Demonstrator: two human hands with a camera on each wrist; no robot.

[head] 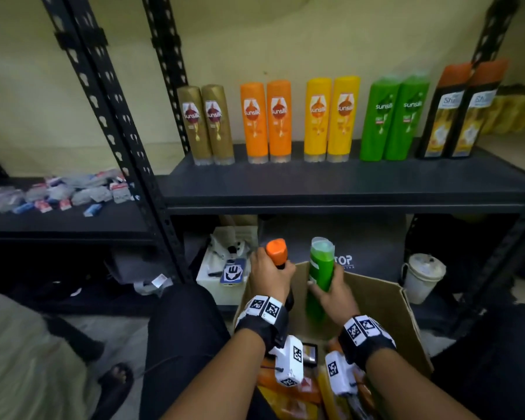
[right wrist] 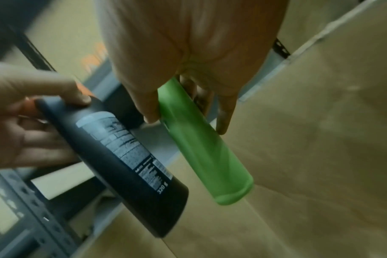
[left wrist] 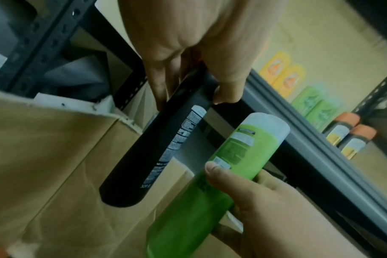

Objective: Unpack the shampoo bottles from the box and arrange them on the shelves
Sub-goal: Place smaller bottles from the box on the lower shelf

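Observation:
Over the open cardboard box, my left hand grips a black shampoo bottle with an orange cap by its neck. My right hand holds a green shampoo bottle around its middle, cap up. In the left wrist view, my left hand has thumb and fingers curled round the black bottle, beside the green bottle. In the right wrist view, my right hand clasps the green bottle. The black shelf carries pairs of gold, orange, yellow, green and black bottles.
More orange and yellow bottles lie in the box bottom. Small packets are scattered on the left shelf. A white bucket and a white box stand under the shelf. My knee is left of the box.

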